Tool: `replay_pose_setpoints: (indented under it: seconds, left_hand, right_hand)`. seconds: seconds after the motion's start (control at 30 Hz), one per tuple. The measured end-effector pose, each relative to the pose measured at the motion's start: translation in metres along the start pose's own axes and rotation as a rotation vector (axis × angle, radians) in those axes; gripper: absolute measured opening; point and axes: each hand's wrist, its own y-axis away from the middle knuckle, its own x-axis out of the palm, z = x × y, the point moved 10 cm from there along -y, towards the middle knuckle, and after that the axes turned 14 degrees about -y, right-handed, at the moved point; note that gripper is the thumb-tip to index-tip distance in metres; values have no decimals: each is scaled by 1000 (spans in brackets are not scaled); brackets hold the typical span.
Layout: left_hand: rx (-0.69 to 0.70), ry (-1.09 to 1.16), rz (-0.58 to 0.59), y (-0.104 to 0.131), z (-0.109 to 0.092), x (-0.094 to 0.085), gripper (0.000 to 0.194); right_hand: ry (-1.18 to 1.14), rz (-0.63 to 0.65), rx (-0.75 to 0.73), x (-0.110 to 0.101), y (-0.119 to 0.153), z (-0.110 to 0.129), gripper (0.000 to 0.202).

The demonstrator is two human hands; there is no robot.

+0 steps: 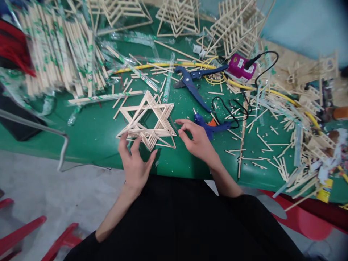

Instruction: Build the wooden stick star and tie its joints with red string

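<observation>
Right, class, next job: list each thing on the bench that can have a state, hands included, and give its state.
Star: lying flat, sticks stacked in layers
Left hand: spread, fingertips at the star
Right hand: beside the star, fingers bent
Cutter: handles apart
Glue gun: lying down
Purple box: black plug in
Packed sticks: bagged
Loose sticks: scattered

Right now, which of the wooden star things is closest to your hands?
The small wooden star at the table's front, with the left hand at its lower edge; the other stick structures stand far back.
</observation>
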Motion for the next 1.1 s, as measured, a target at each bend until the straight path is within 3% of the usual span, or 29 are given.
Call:
replay_pose_setpoints:
  seconds: [0.17, 0.37, 0.5, 0.7, 0.8, 0.93, 1.1]
  left_hand:
    - [18, -44, 79, -1, 5, 9, 82]
    - [58, -74, 45, -4, 8, 6, 85]
    - [95, -39, 47, -2, 8, 5, 82]
    - [120, 30, 81, 2, 7, 5, 77]
    - [145, 49, 93, 1, 7, 3, 75]
    - [169, 64, 121, 1, 8, 0, 73]
    - [182, 80, 158, 3, 9, 4, 73]
  right_hand:
    - [33, -186, -161, -1, 29, 22, 17]
    - [-14, -34, -150, 35, 49, 20, 15]
    - [-23, -25, -174, 39, 52, 22, 15]
    - [32, -205, -192, -1, 27, 21, 14]
    - [4, -188, -172, -11, 3, 17, 17]
    - [17, -87, -110, -3, -20, 11, 20]
    - [16, -3, -8, 13, -29, -1, 21]
